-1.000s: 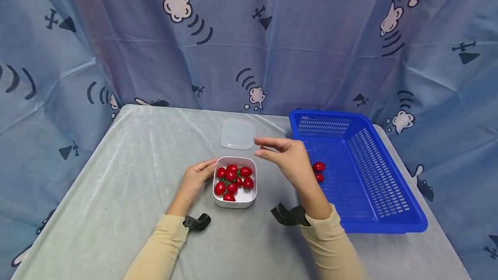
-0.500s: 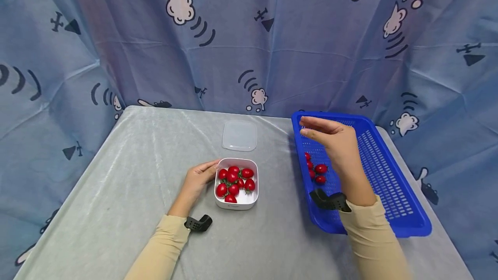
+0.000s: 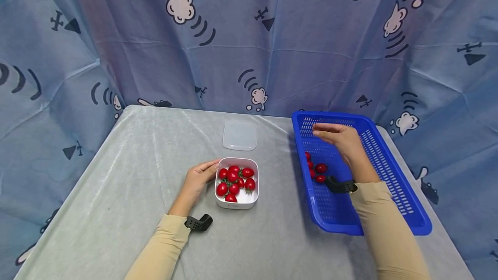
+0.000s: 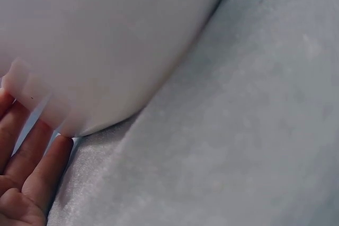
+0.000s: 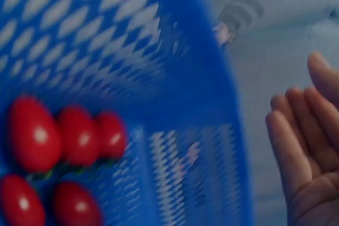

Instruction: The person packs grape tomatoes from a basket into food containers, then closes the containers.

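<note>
My left hand (image 3: 197,181) touches the left side of a white square box (image 3: 238,206), its fingers straight against the wall. In the left wrist view those fingertips (image 4: 62,144) meet the box's smooth white side. Several cherry tomatoes (image 3: 233,175) lie inside the box, some with green stems. My right hand (image 3: 342,139) is over the blue basket (image 3: 362,120), fingers extended and nothing between them. Several more cherry tomatoes (image 3: 320,168) rest along the basket's left side. The right wrist view shows them close up, red tomatoes (image 5: 35,133) beside the slotted wall, with the hand (image 5: 312,162) off to the right.
A clear square lid (image 3: 240,135) lies flat behind the white box. The blue basket stands at the right of the cloth-covered table (image 3: 116,176), its walls raised and slotted. A blue patterned curtain (image 3: 225,38) hangs behind the table.
My right hand has moved right from near the white box to over the blue basket, then slightly farther right. My left hand stays at the box.
</note>
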Motion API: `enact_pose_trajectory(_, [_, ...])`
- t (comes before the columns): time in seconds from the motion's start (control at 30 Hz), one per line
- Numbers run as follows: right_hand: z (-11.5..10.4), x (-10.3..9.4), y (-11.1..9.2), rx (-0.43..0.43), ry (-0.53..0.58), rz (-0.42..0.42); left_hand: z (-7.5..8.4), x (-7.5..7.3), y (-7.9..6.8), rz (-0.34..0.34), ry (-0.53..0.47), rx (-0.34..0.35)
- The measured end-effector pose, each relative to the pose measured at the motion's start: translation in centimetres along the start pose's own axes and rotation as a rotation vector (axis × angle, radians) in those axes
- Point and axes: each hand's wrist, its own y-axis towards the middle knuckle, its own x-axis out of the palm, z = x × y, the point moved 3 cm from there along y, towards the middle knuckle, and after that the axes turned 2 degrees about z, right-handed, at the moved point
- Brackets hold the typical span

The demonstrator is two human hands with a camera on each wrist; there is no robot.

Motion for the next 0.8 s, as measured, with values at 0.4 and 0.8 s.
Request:
enact_pose_trajectory(0.4, [5.2, -1.5, 2.9, 0.124, -0.197, -0.106, 0.3, 0.1, -0.2, 0.003, 0.008, -0.001])
enact_pose_trajectory(0.8, [7.2, -1.9, 3.0, 0.167, -0.325, -0.134, 0.2, 0.1, -0.2, 0.012, 0.023, -0.005])
